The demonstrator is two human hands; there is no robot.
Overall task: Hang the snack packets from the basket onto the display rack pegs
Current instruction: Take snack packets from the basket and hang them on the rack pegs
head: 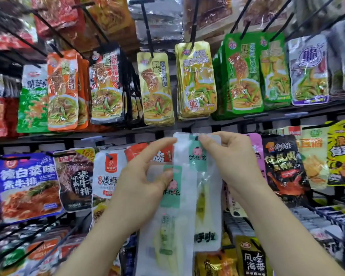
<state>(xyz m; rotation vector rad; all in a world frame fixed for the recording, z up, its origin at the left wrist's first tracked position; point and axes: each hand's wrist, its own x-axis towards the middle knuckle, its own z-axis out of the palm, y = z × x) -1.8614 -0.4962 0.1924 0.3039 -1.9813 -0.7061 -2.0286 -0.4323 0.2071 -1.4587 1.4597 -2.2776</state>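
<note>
Both hands are pinching white see-through snack packets with teal labels: the right hand (230, 156) has fingertips closed on the top edge of the taller packet (204, 196), right by its hang hole, and the left hand (145, 176) clamps the top of a second packet (167, 226) that sits lower and overlaps in front of the first. Both packets hang upright, held up in front of the lower row of the display rack (267, 117). Looks like the tall one's hole is at a dark peg tip, but it's too blurry to say if it's on. Above, yellow packets (157, 88) and green ones (243, 74) hang on black pegs (146, 26).
</note>
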